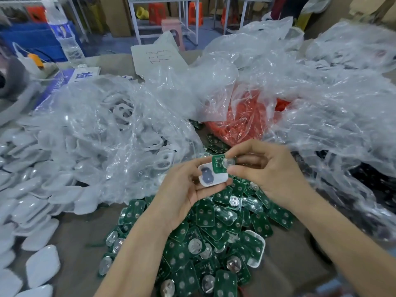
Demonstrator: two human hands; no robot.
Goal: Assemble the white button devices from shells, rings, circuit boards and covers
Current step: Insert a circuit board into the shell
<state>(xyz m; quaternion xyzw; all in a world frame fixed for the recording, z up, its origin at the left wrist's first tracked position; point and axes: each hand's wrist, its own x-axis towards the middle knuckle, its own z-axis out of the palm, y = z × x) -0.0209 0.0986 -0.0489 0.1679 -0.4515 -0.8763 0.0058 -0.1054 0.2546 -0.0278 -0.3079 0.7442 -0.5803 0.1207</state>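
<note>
My left hand (182, 189) grips a white shell (211, 176) with a dark oval opening facing up. My right hand (267, 172) pinches a green circuit board (219, 165) with a round metal battery clip, holding it tilted over the shell's right end. Both hands are above a heap of green circuit boards (214, 243). A clear bag holds white rings and shells (120, 129) at the left. White covers (32, 206) lie spread along the left edge. Orange parts fill a bag (242, 121) behind my hands.
Crumpled clear plastic bags (321, 108) cover the right and back of the table. A water bottle (64, 33) and a paper sheet (158, 58) stand at the back. One white shell (256, 251) lies among the boards. Stools and table frames stand beyond.
</note>
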